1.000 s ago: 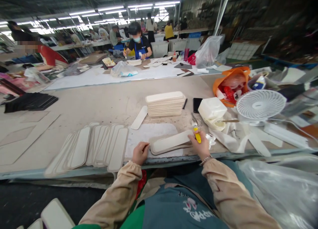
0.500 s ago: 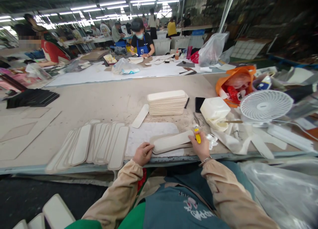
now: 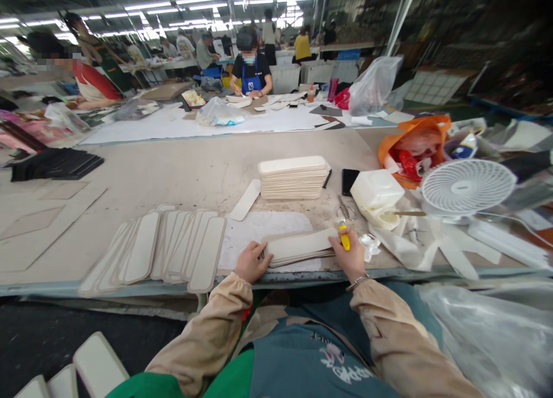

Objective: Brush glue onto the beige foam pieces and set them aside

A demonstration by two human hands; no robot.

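Head view: my right hand (image 3: 351,254) has its fingers closed round a yellow-handled tool (image 3: 344,238) and touches the right end of the low stack of pale strips (image 3: 302,246) at the table's near edge. My left hand (image 3: 253,262) bends its slightly parted fingers against the left end

Long bright ceiling lights (image 3: 199,7) above rows of worktables (image 3: 173,147) in a dim hall.

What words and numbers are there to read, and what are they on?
"HAPP", probably, with an unclear ending: on the teal apron.
A smaller word above it: too blurred to read surely.
Mark on the blue apron across the table: too small.
Label in the middle of the white fan: too small.
No numbers I can read.
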